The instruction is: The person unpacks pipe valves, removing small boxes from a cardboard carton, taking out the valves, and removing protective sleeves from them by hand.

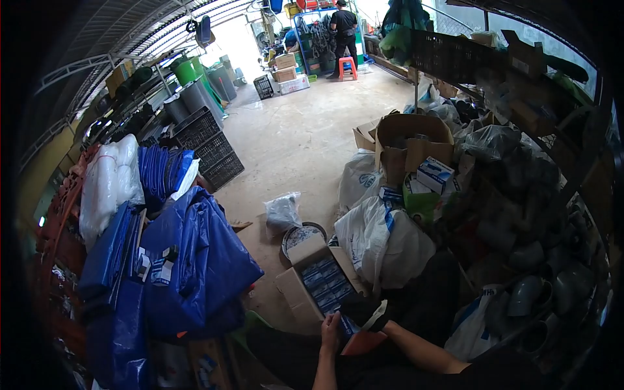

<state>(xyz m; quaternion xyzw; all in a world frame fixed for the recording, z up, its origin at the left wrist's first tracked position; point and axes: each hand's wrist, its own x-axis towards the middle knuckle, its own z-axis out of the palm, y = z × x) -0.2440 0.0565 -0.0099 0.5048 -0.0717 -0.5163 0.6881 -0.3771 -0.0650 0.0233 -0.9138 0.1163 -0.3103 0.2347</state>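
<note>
An open cardboard carton (300, 294) stands on the floor in front of me, packed with rows of small blue boxes (323, 281). My left hand (330, 325) is at the carton's near end, its fingers around a small blue box (348, 324). My right hand (369, 312) is just right of it and looks dark, with a white strip across it. What it grips is not clear. A flat orange-red piece (364, 342) lies under both hands.
Blue tarpaulin bundles (195, 260) are piled on the left, with white sacks (383, 240) and a round tin (300, 235) beside the carton. Grey pipe fittings (526, 292) and cardboard boxes (413, 140) crowd the right. Black crates (211, 149) edge the concrete aisle. A person (343, 32) stands far back.
</note>
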